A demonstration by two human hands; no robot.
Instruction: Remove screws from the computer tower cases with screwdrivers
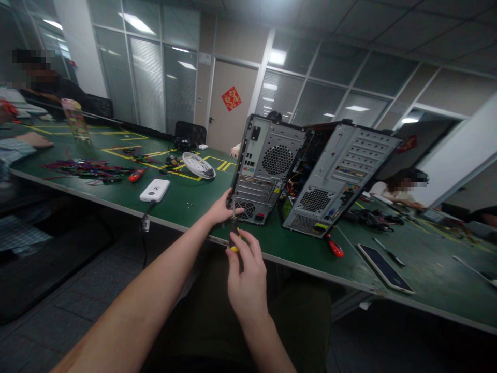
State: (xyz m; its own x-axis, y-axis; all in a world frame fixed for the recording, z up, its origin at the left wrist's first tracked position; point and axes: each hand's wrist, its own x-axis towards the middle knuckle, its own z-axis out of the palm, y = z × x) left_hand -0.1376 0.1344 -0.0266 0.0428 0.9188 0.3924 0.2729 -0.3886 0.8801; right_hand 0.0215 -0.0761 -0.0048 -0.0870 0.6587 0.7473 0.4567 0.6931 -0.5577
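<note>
A computer tower case stands upright near the table edge, its rear panel with fan grilles and ports facing me. My left hand grips its lower left corner, thumb stretched across the rear panel and the other fingers partly hidden at the side. In my right hand is a screwdriver with a black and yellow handle, pinched between thumb and fingers. Its shaft points up towards the lower left of the rear panel, beside my left thumb. Whether the tip sits in a screw I cannot tell.
Close on the right stands a second tower case. A red-handled tool and a phone-like slab lie beyond it. Leftward are a white power bank, bundled wires and an oval white tray. Other people sit around.
</note>
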